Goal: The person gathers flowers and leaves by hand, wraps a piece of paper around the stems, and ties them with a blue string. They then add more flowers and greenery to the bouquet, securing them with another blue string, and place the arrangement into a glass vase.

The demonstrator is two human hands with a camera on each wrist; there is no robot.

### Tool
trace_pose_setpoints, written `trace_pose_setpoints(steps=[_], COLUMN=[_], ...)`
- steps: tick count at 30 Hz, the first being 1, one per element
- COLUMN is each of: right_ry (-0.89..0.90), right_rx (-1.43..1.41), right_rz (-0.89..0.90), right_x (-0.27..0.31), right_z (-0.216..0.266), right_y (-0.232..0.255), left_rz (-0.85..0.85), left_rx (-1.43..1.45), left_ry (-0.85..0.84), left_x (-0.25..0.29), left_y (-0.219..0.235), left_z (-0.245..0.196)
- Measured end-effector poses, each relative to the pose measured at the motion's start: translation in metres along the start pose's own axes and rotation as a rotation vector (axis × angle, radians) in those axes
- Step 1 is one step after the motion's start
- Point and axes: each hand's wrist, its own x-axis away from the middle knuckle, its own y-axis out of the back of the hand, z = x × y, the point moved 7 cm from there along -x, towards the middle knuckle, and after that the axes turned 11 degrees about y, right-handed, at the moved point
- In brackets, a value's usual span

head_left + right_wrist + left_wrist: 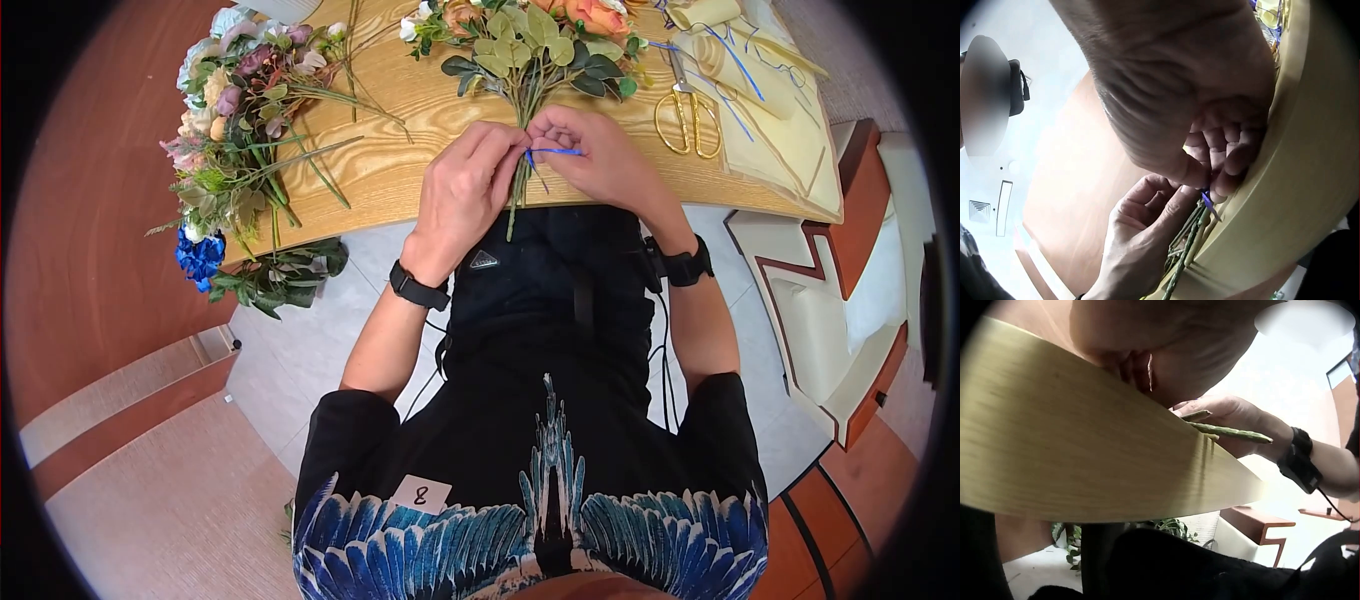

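A bouquet with orange blooms and broad green leaves lies on the table, its stems pointing toward the person and past the near edge. A thin blue tie goes around these stems. From the left, my left hand pinches the tie at the stems between thumb and forefinger. Opposite it, my right hand pinches the tie too, with the other fingers curled. The right wrist view shows both sets of fingertips meeting at the blue tie. Stem ends stick out past the table edge in the left wrist view.
More flowers in pink, purple and cream lie on the left of the wooden table, with a blue bloom at its edge. Gold-handled scissors lie right of the hands, beside cream wrapping sheets with blue strips on them.
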Motion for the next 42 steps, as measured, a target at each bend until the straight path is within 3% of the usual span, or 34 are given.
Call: trace_pose_setpoints(steps=[2,9,11,14,20,26,28,29,31,32,34,36,38,42], right_ry=[-0.072,-0.123,-0.113,-0.059,0.124,0.109,0.102,0.095,0.104,0.114,0.106,0.103,0.329,0.334], right_rx=[-0.264,-0.316,-0.154,-0.050,0.153,0.223,0.240,0.260,0.358,0.458,0.496,0.533,0.622,0.677], right_rz=[-0.033,0.054,0.182,0.230,0.171,0.107,0.078,0.048,0.015,-0.020,-0.042,-0.063,-0.112,-0.151], right_x=[-0.002,-0.006,-0.008,-0.008,-0.009,-0.003,-0.001,0.000,0.004,0.005,0.007,0.009,0.009,0.010], right_z=[-0.009,-0.006,-0.003,0.000,0.010,0.011,0.014,0.016,0.016,0.016,0.016,0.014,0.023,0.022], right_y=[-0.003,0.001,0.002,0.002,0.004,0.001,0.003,0.005,0.005,0.007,0.008,0.009,0.009,0.011], left_rz=[0.013,0.006,0.023,0.004,0.045,0.137,0.154,0.153,-0.045,-0.045,-0.050,-0.064,-0.082,-0.123], left_rx=[0.006,0.197,0.188,0.256,0.324,0.481,0.525,0.525,0.311,0.311,0.041,0.017,-0.006,-0.040], left_ry=[-0.035,0.021,0.047,0.066,0.119,0.252,0.406,0.408,0.162,0.164,0.160,0.166,0.165,0.095], left_x=[-0.001,-0.001,-0.001,-0.001,-0.004,0.002,0.007,0.007,0.003,0.006,0.015,0.017,0.018,0.022], left_y=[0.000,-0.004,-0.005,-0.004,-0.004,-0.009,-0.012,-0.012,0.003,0.004,0.006,0.008,0.009,0.007], left_z=[-0.001,0.012,0.013,0.014,0.022,0.030,0.042,0.042,0.030,0.029,0.026,0.029,0.029,0.027])
